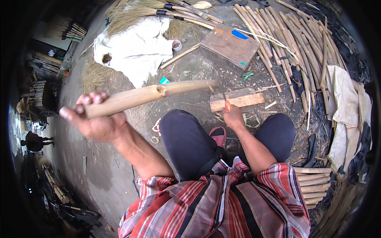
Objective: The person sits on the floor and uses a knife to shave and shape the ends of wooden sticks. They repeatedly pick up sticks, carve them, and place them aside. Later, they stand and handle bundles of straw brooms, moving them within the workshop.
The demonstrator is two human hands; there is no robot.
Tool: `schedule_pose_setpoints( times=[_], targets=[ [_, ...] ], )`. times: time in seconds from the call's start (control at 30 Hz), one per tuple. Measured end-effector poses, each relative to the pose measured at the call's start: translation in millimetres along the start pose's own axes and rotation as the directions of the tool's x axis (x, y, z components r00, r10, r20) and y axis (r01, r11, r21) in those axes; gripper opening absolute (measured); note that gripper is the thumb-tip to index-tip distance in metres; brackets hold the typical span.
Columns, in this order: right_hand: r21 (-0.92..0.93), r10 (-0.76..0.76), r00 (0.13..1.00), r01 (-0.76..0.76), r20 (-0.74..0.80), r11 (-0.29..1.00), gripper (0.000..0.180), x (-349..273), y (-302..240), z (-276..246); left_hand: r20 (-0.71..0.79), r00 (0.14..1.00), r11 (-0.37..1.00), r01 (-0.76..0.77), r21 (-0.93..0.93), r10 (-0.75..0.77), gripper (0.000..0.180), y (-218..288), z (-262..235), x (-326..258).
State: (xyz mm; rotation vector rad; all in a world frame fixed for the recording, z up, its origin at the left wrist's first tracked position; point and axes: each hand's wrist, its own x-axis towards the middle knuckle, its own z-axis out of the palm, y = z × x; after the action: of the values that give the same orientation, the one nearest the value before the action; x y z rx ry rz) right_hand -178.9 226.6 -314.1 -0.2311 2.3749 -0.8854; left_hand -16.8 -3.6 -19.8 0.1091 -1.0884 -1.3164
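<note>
Two bare hands are at work above a grey floor (105, 160). The left grip (99, 125), palm turned up, is wrapped around the near end of a pale wooden pole (139, 98), fingers curled over its far side. The pole slants up to the right, well above the floor and in front of the person's knees, with a dark knot partway along. The right grip (234, 118) is clenched around the orange-red handle of a bladed tool (228, 106), whose narrow blade points away from the person, just beside the pole's far end; whether they touch cannot be told. Near the right grip lies a squared wood block (254, 99) on the floor, wood chips scattered around it. Beyond stands a low wooden box (230, 47) with a blue patch on top. To its right spreads a large pile of poles (293, 43); to its left are a tape roll (179, 48), a white sack (139, 43) and straw brooms (137, 14). A pink sandal (218, 139) shows between the knees.
</note>
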Motion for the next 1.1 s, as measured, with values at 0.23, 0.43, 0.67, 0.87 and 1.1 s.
schedule_pose_setpoints(
  times=[0.23, 0.43, 0.67, 0.87, 1.1],
  targets=[
    [0.197, -0.287, 0.946, 0.313, -0.151, 0.929, 0.032, -40.9, -42.2, -11.2, -0.042, 0.997, 0.997, -0.063, 0.050, 0.065, 0.040, -3.9, 3.0, 10.9],
    [0.222, -0.478, 0.874, 0.485, -0.087, 0.846, 0.031, -56.5, -56.6, 18.5, -0.202, 0.977, 0.976, -0.022, 0.219, 0.067, 0.039, -54.4, 1.0, -4.2],
    [0.192, 0.049, 0.975, -0.092, 0.216, 0.977, 0.035, -35.3, -43.1, 39.7, -0.269, 0.958, 0.982, -0.051, 0.181, 0.099, 0.047, -5.0, -27.5, 29.8],
    [0.236, -0.498, 0.854, 0.520, -0.148, 0.821, 0.030, -77.7, -83.0, 20.3, -0.289, 0.955, 0.989, 0.107, 0.106, -0.072, 0.048, -36.9, -32.9, 18.6],
    [0.415, -0.742, 0.670, 0.679, -0.012, 0.606, 0.027, -93.3, -141.2, 8.1, -0.071, 0.997, 0.995, -0.002, 0.104, 0.010, 0.044, -41.3, -1.6, -18.0]
  ],
)
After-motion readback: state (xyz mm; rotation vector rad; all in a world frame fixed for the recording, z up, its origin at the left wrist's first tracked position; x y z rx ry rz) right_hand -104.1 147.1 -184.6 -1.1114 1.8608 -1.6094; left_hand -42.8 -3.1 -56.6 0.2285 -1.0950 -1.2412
